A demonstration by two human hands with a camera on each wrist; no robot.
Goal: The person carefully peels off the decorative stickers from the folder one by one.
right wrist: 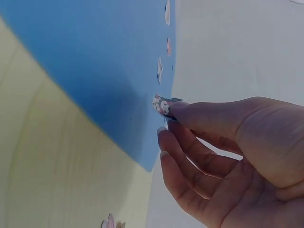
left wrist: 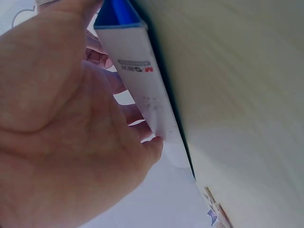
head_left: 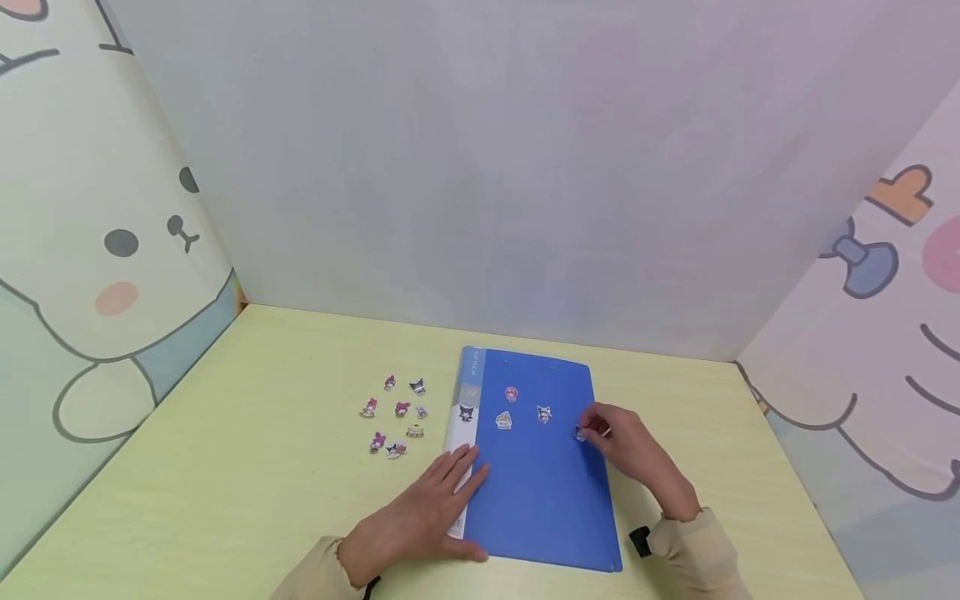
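A blue file folder (head_left: pixel 536 492) with a white label strip along its spine (left wrist: pixel 142 80) lies on the table. My left hand (head_left: pixel 427 517) rests along the spine side, its fingers spread and extended over the folder's edge. Between thumb and fingertips, my right hand (head_left: pixel 622 442) pinches a small cartoon character sticker (right wrist: pixel 163 105) at the folder's right side; whether it touches the cover I cannot tell. On the cover are a pink sticker (head_left: pixel 512 394), a cream sticker (head_left: pixel 503 421) and a dark-and-white one (head_left: pixel 543 414). Another dark sticker (head_left: pixel 467 413) sits on the spine strip.
Several loose character stickers, among them a purple-and-pink one (head_left: pixel 402 409) and a yellowish one (head_left: pixel 415 431), lie on the pale yellow table (head_left: pixel 225 467) left of the folder. A pale curtain (head_left: pixel 487 167) stands behind, with cartoon-printed cloths at both sides.
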